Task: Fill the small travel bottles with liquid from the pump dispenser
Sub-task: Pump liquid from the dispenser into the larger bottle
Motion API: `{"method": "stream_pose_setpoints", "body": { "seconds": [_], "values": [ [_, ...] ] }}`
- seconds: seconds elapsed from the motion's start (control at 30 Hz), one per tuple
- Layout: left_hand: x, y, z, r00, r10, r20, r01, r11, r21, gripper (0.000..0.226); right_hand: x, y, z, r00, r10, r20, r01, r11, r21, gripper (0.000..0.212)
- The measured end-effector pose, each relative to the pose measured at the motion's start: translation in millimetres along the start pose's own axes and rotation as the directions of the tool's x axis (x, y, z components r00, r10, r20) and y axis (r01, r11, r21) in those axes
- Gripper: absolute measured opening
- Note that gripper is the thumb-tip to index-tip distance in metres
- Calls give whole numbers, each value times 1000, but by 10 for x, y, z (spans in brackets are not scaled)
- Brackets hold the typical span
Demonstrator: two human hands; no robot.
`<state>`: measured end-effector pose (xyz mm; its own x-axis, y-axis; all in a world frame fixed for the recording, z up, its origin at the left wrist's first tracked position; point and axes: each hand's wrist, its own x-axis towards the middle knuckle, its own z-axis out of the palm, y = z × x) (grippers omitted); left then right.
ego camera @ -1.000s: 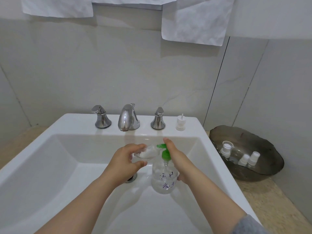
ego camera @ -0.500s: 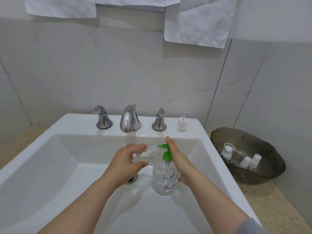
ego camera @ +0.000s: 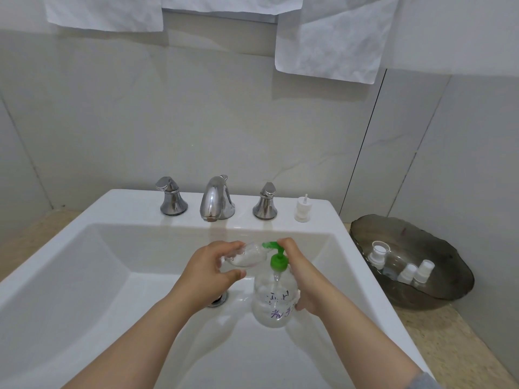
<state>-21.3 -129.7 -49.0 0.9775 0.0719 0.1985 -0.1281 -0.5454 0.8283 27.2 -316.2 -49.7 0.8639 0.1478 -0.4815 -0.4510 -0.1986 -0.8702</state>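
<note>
Over the white ceramic sink basin, my left hand grips a small clear plastic travel bottle, tipped on its side with its mouth at the green nozzle. My right hand wraps around the clear round pump dispenser with purple writing, forefinger resting on its green pump head. More small white-capped bottles sit in a dark bowl to the right.
</note>
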Motion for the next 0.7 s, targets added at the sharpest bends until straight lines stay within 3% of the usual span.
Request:
{"method": "stream_pose_setpoints", "body": {
  "seconds": [0.07, 0.2, 0.33, 0.6, 0.7],
  "values": [
    [-4, 7, -4, 1000, -2, 4, 2, 1000, -2, 46, -18, -3, -14, 998, 64, 22, -64, 998, 15, 61],
    [-13, 10, -9, 1000, -1, 4, 1, 1000, -4, 45, -66, 8, -63, 992, 105, 74, -112, 989, 94, 40],
    [-17, 20, -4, 1000, 6, 3, -6, 1000, -4, 46, -44, 29, -40, 990, 106, 91, -115, 988, 98, 57],
    [-5, -50, 36, 997, -27, 68, 26, 1000, 15, 49, -49, 53, -63, 994, 96, 54, -99, 994, 47, 51],
    [-1, -72, 37, 998, -32, 60, 30, 999, 38, 49, -65, 40, -51, 994, 89, 70, -92, 995, 39, 58]
  ]
}}
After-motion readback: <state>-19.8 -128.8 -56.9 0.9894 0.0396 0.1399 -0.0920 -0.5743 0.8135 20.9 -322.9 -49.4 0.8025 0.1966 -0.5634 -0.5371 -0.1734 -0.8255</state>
